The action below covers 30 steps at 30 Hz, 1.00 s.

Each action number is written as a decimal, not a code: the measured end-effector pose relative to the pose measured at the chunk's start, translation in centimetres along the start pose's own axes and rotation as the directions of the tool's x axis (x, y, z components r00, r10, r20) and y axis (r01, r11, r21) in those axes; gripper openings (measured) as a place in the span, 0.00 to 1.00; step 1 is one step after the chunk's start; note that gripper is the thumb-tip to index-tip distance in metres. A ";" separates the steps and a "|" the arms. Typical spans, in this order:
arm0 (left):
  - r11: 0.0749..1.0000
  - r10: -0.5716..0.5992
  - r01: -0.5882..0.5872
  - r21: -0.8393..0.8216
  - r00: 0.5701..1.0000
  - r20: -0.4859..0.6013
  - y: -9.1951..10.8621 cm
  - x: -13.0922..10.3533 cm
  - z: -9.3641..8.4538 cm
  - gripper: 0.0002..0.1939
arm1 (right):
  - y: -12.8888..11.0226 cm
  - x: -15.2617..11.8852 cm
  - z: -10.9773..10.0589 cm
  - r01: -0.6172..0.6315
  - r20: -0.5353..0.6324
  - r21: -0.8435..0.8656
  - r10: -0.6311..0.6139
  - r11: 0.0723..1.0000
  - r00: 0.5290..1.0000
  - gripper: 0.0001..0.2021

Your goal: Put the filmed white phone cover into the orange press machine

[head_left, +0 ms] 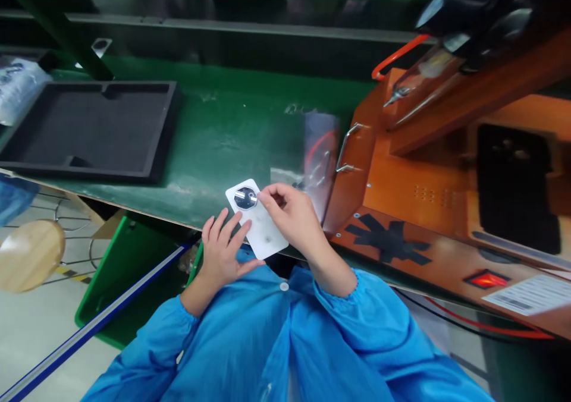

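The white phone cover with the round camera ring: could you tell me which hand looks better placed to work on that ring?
The right hand, probably. Its fingertips already pinch at the camera ring, while the left hand supports the white phone cover from below and beside.

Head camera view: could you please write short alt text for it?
Two bare hands hold a white rectangular phone back cover with a dark round camera ring; the left hand supports it while the right hand pinches its top by the ring, over a green workbench between a black foam tray and an orange machine.
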<state>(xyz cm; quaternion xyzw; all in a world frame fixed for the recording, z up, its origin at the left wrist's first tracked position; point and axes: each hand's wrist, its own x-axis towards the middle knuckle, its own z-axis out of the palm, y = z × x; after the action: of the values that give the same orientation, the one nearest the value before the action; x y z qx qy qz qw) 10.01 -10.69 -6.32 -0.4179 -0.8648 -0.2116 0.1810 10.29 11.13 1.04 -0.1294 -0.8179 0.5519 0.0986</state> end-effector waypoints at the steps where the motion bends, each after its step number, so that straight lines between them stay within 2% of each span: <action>1: 1.000 -0.005 0.005 0.001 1.000 -0.027 0.1 -0.3 0.4 0.44 | 0.1 0.1 0.1 0.011 -0.007 -0.018 -0.011 1.000 1.000 0.10; 9: 1.000 -0.013 0.016 0.024 0.990 -0.139 -0.6 -0.6 2.6 0.48 | 0.9 1.9 0.4 0.010 0.010 -0.185 -0.008 0.983 1.000 0.10; 15: 0.998 -0.063 0.063 -0.009 0.991 -0.117 -0.6 -1.4 3.5 0.49 | 1.4 2.3 0.4 0.087 0.081 -0.226 -0.071 0.970 0.994 0.20; 18: 0.993 -0.118 0.118 0.004 0.992 -0.045 -0.8 -2.0 4.2 0.51 | 1.6 2.5 0.5 0.098 0.124 -0.246 -0.069 0.964 0.990 0.22; 21: 0.985 -0.171 0.171 0.008 0.985 0.023 -0.9 -2.3 4.5 0.52 | 1.8 2.7 0.5 0.099 0.136 -0.267 -0.064 0.959 0.989 0.21; 26: 0.994 -0.110 0.111 0.009 0.993 -0.050 -0.8 -2.1 4.3 0.53 | 2.0 3.1 0.6 0.092 0.107 -0.298 -0.062 0.950 0.992 0.14; 30: 0.989 -0.125 0.126 0.080 0.992 -0.022 -0.7 -2.0 4.2 0.49 | 1.9 3.1 0.9 0.079 0.088 -0.302 -0.055 0.950 0.995 0.11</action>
<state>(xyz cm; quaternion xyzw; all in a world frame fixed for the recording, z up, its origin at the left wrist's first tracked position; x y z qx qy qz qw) 10.03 -10.24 -11.02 -0.3530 -0.8957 -0.1907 0.1916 7.23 12.01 -0.97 -0.0936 -0.9004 0.4200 0.0640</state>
